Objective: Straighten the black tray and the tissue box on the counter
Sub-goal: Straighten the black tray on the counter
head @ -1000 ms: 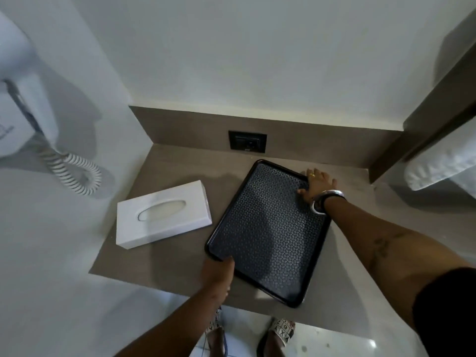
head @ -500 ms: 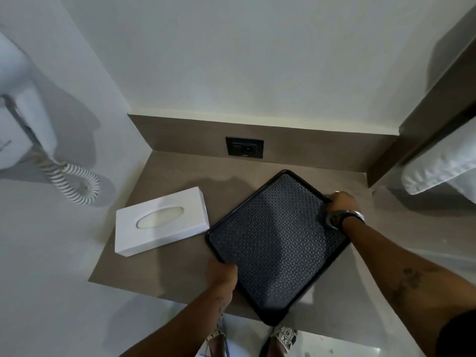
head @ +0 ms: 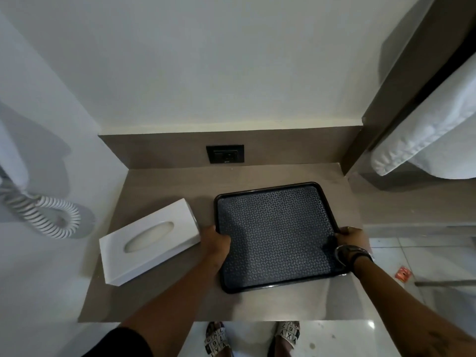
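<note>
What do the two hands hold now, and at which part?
Both hold the black tray: the left hand grips its left rim, the right hand its right rim.

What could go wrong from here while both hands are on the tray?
1. The left hand grips the tray right beside the tissue box, which lies askew; a leftward slide could knock it further out of line.
2. The right hand sits near the counter's right end; pushing that way may leave the tray overhanging.
3. A hard push back could drive the tray into the wall under the socket.
</note>
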